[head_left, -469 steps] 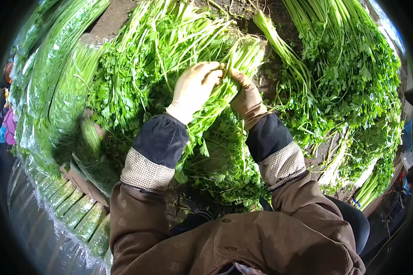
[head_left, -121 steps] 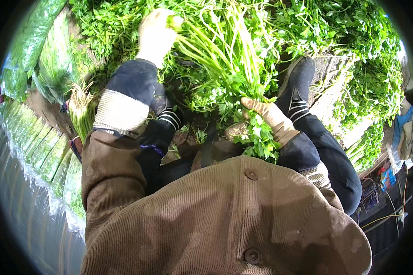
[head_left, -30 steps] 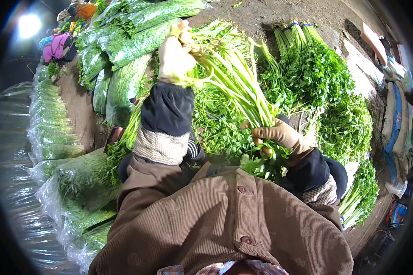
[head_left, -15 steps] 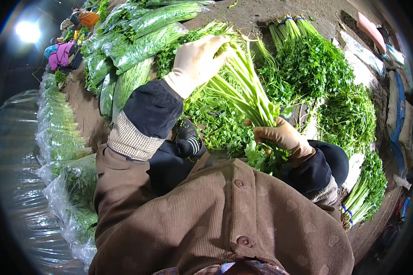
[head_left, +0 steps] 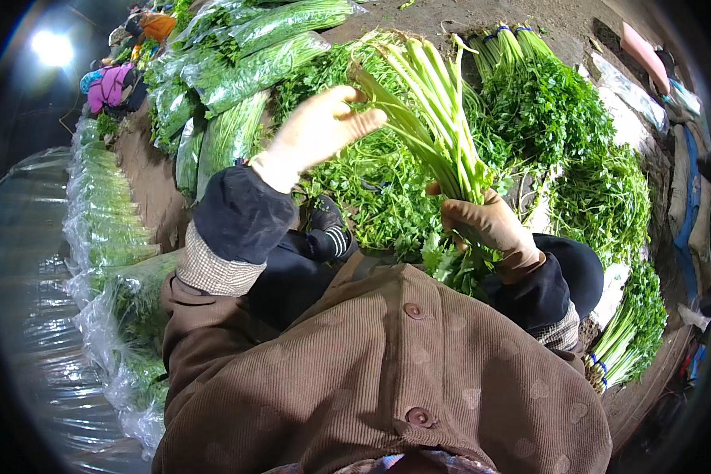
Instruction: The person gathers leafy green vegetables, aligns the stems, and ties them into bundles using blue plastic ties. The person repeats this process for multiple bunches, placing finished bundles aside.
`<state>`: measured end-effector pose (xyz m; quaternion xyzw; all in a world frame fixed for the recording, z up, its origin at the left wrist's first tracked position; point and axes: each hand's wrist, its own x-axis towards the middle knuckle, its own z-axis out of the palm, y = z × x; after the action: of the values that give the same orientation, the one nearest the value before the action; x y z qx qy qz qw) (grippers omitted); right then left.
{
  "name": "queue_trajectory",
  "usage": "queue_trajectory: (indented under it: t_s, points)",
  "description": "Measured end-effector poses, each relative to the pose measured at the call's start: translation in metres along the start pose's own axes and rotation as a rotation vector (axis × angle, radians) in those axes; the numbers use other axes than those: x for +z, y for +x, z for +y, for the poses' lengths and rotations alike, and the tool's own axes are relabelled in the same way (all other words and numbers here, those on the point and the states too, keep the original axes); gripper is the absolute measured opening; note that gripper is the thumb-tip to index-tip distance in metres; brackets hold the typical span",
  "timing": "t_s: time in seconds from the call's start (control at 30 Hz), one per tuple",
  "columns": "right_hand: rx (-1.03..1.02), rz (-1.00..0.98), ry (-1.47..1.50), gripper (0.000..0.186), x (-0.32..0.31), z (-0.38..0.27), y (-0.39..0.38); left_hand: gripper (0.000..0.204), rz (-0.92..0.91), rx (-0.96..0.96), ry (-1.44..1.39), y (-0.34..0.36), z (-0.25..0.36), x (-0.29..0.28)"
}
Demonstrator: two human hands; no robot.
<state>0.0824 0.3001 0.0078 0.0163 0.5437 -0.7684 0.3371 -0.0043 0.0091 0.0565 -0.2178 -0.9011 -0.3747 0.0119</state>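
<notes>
My right hand (head_left: 494, 229), in a tan glove, is wrapped round a bunch of leafy celery (head_left: 450, 146). The pale stalk ends point up and away from me, and the leaves hang below the fist in front of my coat. To the left of the stalks is my left hand (head_left: 320, 130), gloved too, its thumb and fingers apart with nothing seen between them. One bent outer stalk leans out of the bunch towards its fingertips. Under both hands spreads a heap of loose celery greens (head_left: 371, 209) on the ground.
Celery in clear plastic sleeves (head_left: 268, 35) is piled at the far left. More wrapped bunches (head_left: 110, 213) line the left side beside plastic sheeting (head_left: 35, 300). Tied bunches (head_left: 549, 103) lie at right, others (head_left: 620, 340) near my right knee. My shoe (head_left: 328, 233) borders the heap.
My left hand has come away from the stalk tops, down and to the left, and its fingers have opened. The bunch in my right hand has tipped more upright.
</notes>
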Motion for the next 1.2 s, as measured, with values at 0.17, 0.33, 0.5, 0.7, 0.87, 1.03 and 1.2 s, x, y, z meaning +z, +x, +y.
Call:
queue_trajectory:
  t_s: [0.17, 0.33, 0.5, 0.7, 0.87, 1.03, 1.2]
  points:
    - [-0.013, -0.038, 0.010, 0.031, 0.000, 0.003, -0.007, 0.018, 0.079, 0.016, 0.144, 0.010, -0.017, -0.005]
    - [-0.033, -0.192, 0.222, 0.051, -0.010, 0.011, -0.016, 0.022, 0.574, -0.113, -0.523, 0.027, -0.005, -0.102]
    - [-0.016, -0.280, 0.523, 0.053, -0.009, 0.022, -0.007, 0.040, 0.267, -0.334, -0.530, 0.011, -0.028, -0.056]
    - [-0.035, -0.268, 0.586, 0.051, 0.001, 0.026, -0.007, 0.072, -0.039, 0.007, -0.753, -0.014, 0.004, 0.068]
    - [-0.068, -0.272, 0.590, 0.051, 0.001, 0.027, -0.008, 0.022, -0.038, -0.262, -0.728, -0.023, 0.048, 0.086]
    - [-0.077, -0.270, 0.607, 0.051, -0.003, 0.028, -0.005, 0.016, 0.328, -0.218, -0.872, -0.011, 0.014, 0.016]
    - [0.031, -0.206, 0.430, 0.048, 0.006, 0.024, 0.004, 0.023, 0.217, -0.040, -1.330, -0.012, 0.017, 0.015]
